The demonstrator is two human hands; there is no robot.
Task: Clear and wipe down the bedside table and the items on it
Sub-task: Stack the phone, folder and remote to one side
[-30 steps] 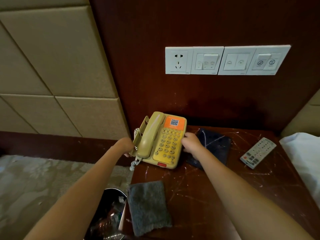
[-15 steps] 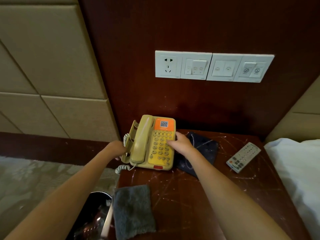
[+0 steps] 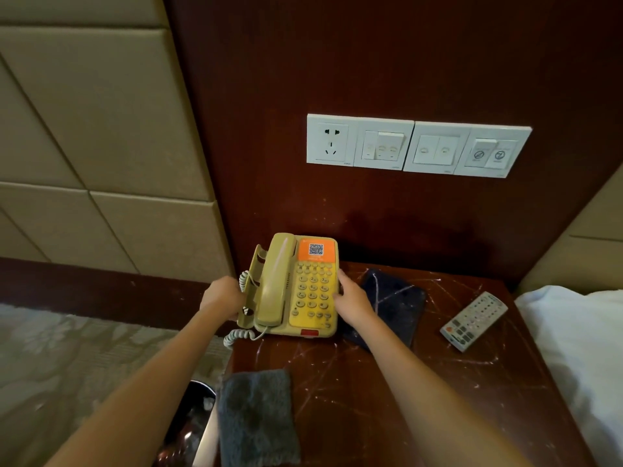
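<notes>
Still, head view, single entry: phone [image 3: 296, 291], rear left corner of the bedside table [image 3: 438, 382], handset [image 3: 274, 281] on its cradle. Left hand [image 3: 222, 299] grips its left side and right hand [image 3: 354, 301] clasps its right edge, as a second ago. Phone barely shifted, perhaps turned a little straighter. Whether lifted: cannot tell. Grey cloth [image 3: 258, 416] lies unused at the front edge. Remote [image 3: 473, 320] and dark pad [image 3: 394, 305] remain. Clearing barely begun, I judge.
</notes>
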